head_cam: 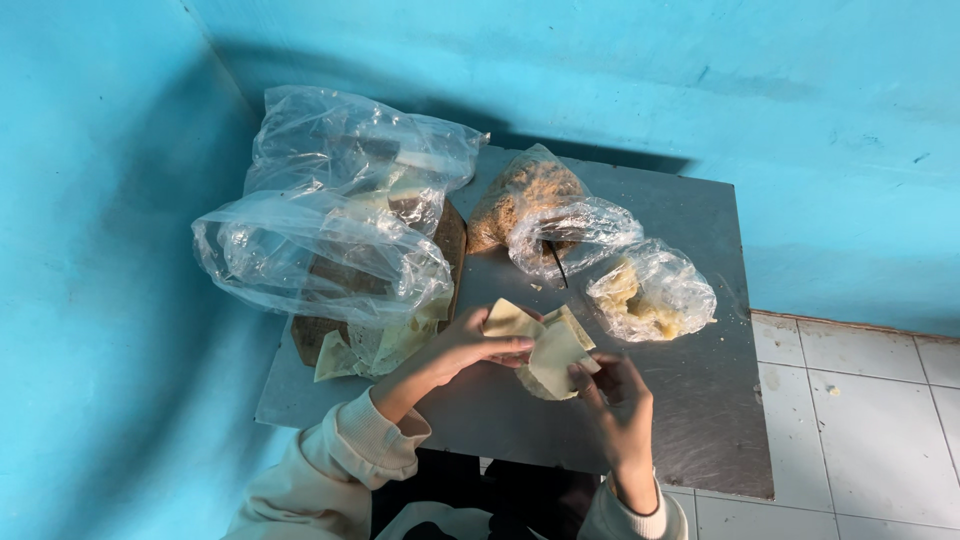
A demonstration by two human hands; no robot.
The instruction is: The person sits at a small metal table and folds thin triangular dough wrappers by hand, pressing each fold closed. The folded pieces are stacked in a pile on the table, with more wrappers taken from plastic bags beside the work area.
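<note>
Above the front half of the grey metal bench [700,430], both hands grasped a pale yellow, thin folded dough sheet [545,352]: the left hand [470,345] pinched its upper left edge, and the right hand [618,392] gripped its lower right corner. To the left lay large clear plastic bags [330,230] over a stack of similar sheets on a round brown board [450,240]. Behind the hands rested a clear bag of brown crumbs [525,195] and a clear bag of pale yellow lumps [650,295].
</note>
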